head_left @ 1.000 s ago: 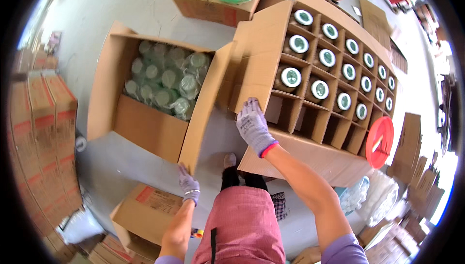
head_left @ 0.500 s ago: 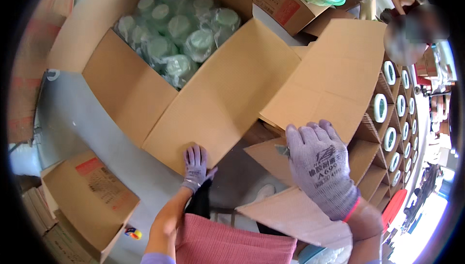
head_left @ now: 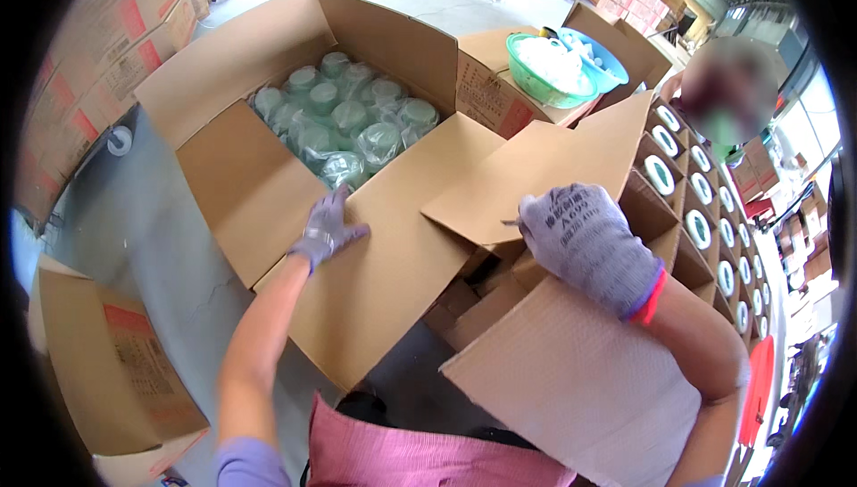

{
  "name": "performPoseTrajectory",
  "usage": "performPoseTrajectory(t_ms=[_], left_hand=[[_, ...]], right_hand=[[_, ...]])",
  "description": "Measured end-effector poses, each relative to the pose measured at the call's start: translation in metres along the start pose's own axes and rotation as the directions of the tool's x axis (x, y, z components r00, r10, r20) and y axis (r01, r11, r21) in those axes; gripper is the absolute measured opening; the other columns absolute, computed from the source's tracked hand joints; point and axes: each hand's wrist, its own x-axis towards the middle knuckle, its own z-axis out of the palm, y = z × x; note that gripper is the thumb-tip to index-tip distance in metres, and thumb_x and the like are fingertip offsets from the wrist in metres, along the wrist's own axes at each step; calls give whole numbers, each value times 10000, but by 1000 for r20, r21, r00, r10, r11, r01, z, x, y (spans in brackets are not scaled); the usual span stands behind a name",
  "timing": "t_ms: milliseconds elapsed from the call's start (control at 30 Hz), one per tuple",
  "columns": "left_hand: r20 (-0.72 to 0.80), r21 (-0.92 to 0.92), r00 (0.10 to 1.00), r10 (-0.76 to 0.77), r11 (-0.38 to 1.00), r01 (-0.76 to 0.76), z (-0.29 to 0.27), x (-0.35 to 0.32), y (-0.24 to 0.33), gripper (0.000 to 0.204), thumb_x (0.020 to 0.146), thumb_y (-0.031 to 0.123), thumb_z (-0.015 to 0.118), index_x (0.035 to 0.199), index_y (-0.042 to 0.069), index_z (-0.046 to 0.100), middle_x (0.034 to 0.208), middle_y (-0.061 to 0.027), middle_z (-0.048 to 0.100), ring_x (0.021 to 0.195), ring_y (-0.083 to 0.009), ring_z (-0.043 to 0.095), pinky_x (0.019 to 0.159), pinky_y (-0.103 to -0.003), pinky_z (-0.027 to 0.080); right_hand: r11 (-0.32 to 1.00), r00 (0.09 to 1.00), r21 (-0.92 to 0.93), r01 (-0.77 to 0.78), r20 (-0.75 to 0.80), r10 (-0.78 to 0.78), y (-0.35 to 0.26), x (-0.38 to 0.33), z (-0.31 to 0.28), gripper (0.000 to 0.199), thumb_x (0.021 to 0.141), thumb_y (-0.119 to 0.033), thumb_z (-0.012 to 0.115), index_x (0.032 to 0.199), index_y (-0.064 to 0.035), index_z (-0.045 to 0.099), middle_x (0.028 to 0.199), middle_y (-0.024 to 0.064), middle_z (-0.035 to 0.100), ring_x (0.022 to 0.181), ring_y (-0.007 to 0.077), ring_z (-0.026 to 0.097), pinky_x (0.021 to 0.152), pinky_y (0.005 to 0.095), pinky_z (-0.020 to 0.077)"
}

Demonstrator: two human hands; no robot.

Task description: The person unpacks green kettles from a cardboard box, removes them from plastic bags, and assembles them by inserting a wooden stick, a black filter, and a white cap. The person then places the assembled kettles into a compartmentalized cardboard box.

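Note:
My left hand (head_left: 326,230), in a grey-purple knit glove, is open with fingers spread. It rests on the near flap (head_left: 375,291) of a large cardboard box, close to the fold. Inside this box (head_left: 384,27) stand several pale green glass jars (head_left: 350,116) wrapped in clear plastic. My right hand (head_left: 580,241), gloved alike, is closed beside another cardboard flap (head_left: 544,174) at the right. A small thin grey piece (head_left: 511,222) sticks out past its fingers; its kind I cannot make out.
At the right, a divided carton (head_left: 678,246) holds several white-rimmed round items. Green (head_left: 544,76) and blue (head_left: 598,54) basins with white pieces stand on a box behind. An opened carton (head_left: 116,362) lies at lower left. A blurred person (head_left: 728,94) is at the far right.
My left hand has gone from the near flap's outer edge up to its fold by the jars. My right hand stays closed beside the right-hand flap. The view has tilted up.

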Motion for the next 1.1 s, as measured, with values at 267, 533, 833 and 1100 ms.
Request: performPoseTrajectory(t_ms=[267, 533, 833, 1100], left_hand=[[249, 345, 960, -127, 938, 35, 27, 42, 28, 1037, 627, 594, 772, 1424, 62, 374, 1334, -135, 548, 1322, -335, 411, 1120, -607, 164], [210, 267, 961, -181, 956, 122, 40, 45, 27, 804, 622, 477, 820, 1253, 82, 516, 1258, -118, 595, 1208, -260, 537, 1142, -570, 161], [162, 326, 980, -112, 944, 55, 31, -22, 47, 524, 762, 303, 679, 1218, 77, 554, 1327, -117, 554, 1216, -260, 521, 1146, -556, 162], [77, 123, 979, 190, 972, -198, 92, -133, 98, 212, 863, 113, 500, 930, 82, 699, 813, -135, 721, 819, -269, 698, 1044, -462, 319]], right_hand=[[994, 996, -86, -62, -67, 56, -4, -2, 13, 160, 859, -196, 565, 873, -137, 712, 836, 99, 711, 797, 257, 711, 694, 373, 557], [910, 998, -409, -65, -16, 64, -28, 45, 109, 191, 896, -224, 558, 971, -174, 727, 905, 18, 712, 833, 236, 675, 731, 589, 497], [938, 838, -310, -154, 461, 290, -61, 82, 158, 340, 946, -204, 505, 1257, -162, 636, 1302, 28, 614, 1231, 310, 550, 920, 870, 163], [952, 827, -270, -148, 493, 269, -67, 95, 150, 370, 976, -227, 450, 1311, -159, 593, 1392, 3, 542, 1294, 278, 500, 958, 837, 182]])
